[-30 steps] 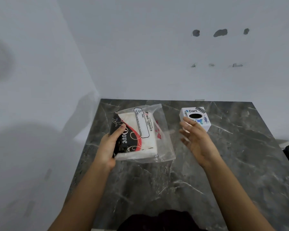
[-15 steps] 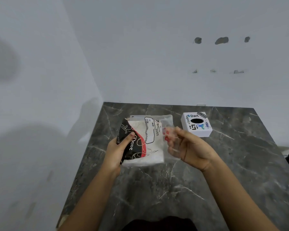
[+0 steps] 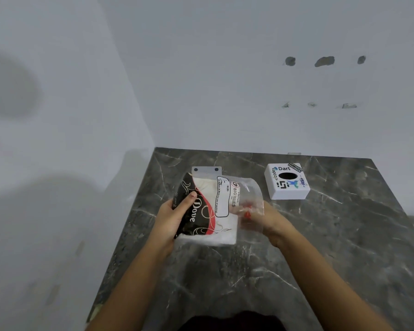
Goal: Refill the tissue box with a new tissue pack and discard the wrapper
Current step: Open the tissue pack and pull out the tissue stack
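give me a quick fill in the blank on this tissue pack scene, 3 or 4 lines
1. The left hand grips the tissue pack on its black side, its ______ lying over the printed front.
2. The right hand pinches the clear ______ at the pack's right end.
3. The white tissue box stands on the marble table, to the ______ of the pack.
4. The oval opening in the box faces ______.

Missing words: thumb; wrapper; right; up

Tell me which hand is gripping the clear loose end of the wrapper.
The right hand: it pinches the transparent plastic flap toward the white sticker-covered tissue box. The left hand clamps the black-and-red printed tissue pack instead.
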